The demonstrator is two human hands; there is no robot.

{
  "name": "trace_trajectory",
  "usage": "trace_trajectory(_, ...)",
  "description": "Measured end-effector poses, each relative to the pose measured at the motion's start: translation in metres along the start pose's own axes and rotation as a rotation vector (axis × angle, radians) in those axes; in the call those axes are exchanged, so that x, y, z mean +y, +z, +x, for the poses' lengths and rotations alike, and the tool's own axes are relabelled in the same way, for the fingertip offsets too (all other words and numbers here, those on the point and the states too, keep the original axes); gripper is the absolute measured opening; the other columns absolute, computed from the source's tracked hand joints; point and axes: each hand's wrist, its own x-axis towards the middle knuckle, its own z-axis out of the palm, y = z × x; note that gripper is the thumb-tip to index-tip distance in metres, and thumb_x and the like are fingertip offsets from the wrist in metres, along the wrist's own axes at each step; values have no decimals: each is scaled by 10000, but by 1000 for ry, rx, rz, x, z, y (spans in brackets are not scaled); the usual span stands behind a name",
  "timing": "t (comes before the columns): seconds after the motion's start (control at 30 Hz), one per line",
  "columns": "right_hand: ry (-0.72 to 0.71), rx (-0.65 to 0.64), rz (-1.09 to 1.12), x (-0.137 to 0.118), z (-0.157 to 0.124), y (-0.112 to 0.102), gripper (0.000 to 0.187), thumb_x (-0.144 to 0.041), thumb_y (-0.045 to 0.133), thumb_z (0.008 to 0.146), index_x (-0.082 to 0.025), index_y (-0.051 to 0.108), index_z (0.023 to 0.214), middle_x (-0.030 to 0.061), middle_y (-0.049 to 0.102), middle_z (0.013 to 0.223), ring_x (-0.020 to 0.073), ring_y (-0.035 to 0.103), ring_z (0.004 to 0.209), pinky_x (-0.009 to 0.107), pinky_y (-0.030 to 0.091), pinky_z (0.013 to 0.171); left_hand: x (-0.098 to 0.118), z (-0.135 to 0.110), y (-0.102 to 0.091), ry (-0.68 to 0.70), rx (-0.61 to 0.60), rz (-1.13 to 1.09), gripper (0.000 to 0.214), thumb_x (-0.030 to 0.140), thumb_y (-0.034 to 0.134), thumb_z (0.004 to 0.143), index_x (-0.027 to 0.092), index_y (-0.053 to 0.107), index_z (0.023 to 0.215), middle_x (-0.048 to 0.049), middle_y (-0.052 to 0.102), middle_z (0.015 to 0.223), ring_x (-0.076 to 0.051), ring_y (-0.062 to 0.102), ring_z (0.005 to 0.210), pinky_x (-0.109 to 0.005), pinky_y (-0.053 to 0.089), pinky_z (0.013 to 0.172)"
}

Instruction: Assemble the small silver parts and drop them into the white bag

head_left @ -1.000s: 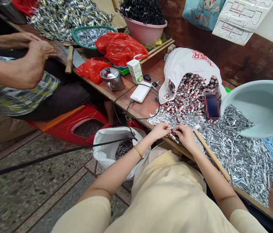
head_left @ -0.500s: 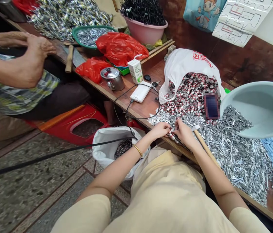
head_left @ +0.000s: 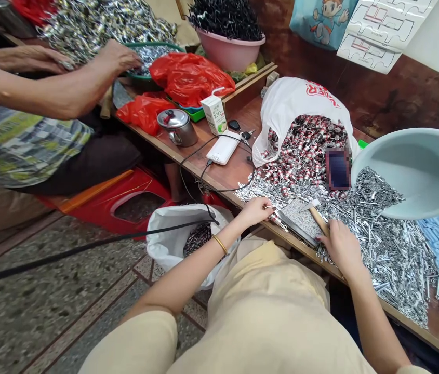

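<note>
My left hand is at the table's front edge, fingertips pinched on a small red-and-silver metal piece, at the near end of a narrow dark metal bar. The fingers partly hide this piece. To the right, my right hand is closed over the wooden handle of a hammer. Its thumb is close to the bar's other end. The hammer's head lies on a speckled surface among loose silver metal parts.
A white plastic bag spills red-and-silver pieces. A phone-like device and a tilted pale basin stand beyond. Left are a power bank, metal mug and drink carton. Another person's hands reach into metal parts.
My right hand has left my left hand and moved right onto the hammer handle. My left hand stays at the bar. The other person's hands have reached out toward the metal parts.
</note>
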Motion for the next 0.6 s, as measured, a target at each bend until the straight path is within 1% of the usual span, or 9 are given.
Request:
trace_trajectory(0.07, 41, -74, 29, 15, -14, 3, 145, -265, 475, 1000, -155, 536, 1073, 108, 653, 895, 248, 617, 800, 331, 443, 695, 1, 0, 0, 5, 7, 28, 113, 261, 586, 767, 175, 633, 710, 21, 648, 576, -143, 648, 600, -199, 429, 549)
trace_trajectory(0.13, 29, -43, 92, 16, -19, 1, 243, -226, 387, 1013, -132, 538, 1179, 133, 679, 956, 249, 647, 842, 340, 476, 727, 2, 0, 0, 7, 8, 32, 118, 266, 582, 769, 178, 634, 711, 20, 652, 575, -147, 647, 604, -205, 427, 555)
trace_trajectory(0.2, -26, 13, 166, 8, -17, -6, 373, -221, 336, 1015, -141, 500, 1340, 156, 691, 1085, 250, 672, 906, 343, 505, 753, 4, -1, 0, 15, 9, 31, 120, 266, 578, 771, 180, 637, 712, 19, 652, 573, -150, 641, 602, -211, 422, 557)
trace_trajectory(0.23, -72, 10, 206, 1, -15, -10, 427, -228, 326, 1016, -169, 465, 1416, 150, 693, 1135, 244, 681, 920, 335, 514, 754, 4, -1, 0, 21, 9, 31, 120, 266, 578, 772, 181, 639, 712, 18, 651, 571, -151, 636, 600, -213, 418, 556)
trace_trajectory(0.3, -168, -61, 251, -13, -11, -17, 496, -243, 335, 1016, -240, 416, 1505, 116, 708, 1134, 225, 695, 884, 307, 517, 733, 6, -3, 0, 21, 12, 40, 123, 264, 579, 775, 181, 642, 709, 14, 650, 570, -155, 628, 599, -219, 409, 557)
trace_trajectory(0.37, -230, -154, 230, -25, -7, -21, 522, -245, 367, 1010, -273, 416, 1529, 92, 722, 1031, 207, 691, 795, 283, 501, 701, 9, -4, -1, 9, 22, 62, 122, 253, 579, 777, 180, 645, 705, 9, 651, 576, -159, 623, 605, -225, 402, 564)
trace_trajectory(0.43, -245, -210, 175, -31, -6, -23, 533, -234, 377, 1007, -277, 426, 1536, 78, 710, 935, 194, 668, 704, 271, 474, 655, 11, -5, -3, 4, 30, 83, 113, 225, 575, 771, 179, 647, 698, 7, 654, 590, -161, 617, 614, -230, 394, 575)
trace_trajectory(0.5, -252, -212, 152, -33, -5, -24, 538, -225, 354, 1015, -274, 415, 1548, 74, 693, 902, 189, 649, 666, 269, 453, 625, 13, -6, -4, 10, 35, 92, 105, 196, 574, 760, 177, 649, 688, 9, 650, 598, -158, 603, 611, -234, 386, 587)
trace_trajectory(0.6, -254, -154, 166, -33, -6, -26, 551, -227, 325, 1027, -282, 362, 1575, 78, 683, 933, 190, 655, 699, 265, 450, 627, 14, -7, -5, 15, 33, 83, 99, 187, 587, 755, 174, 654, 683, 16, 640, 591, -154, 585, 602, -238, 381, 597)
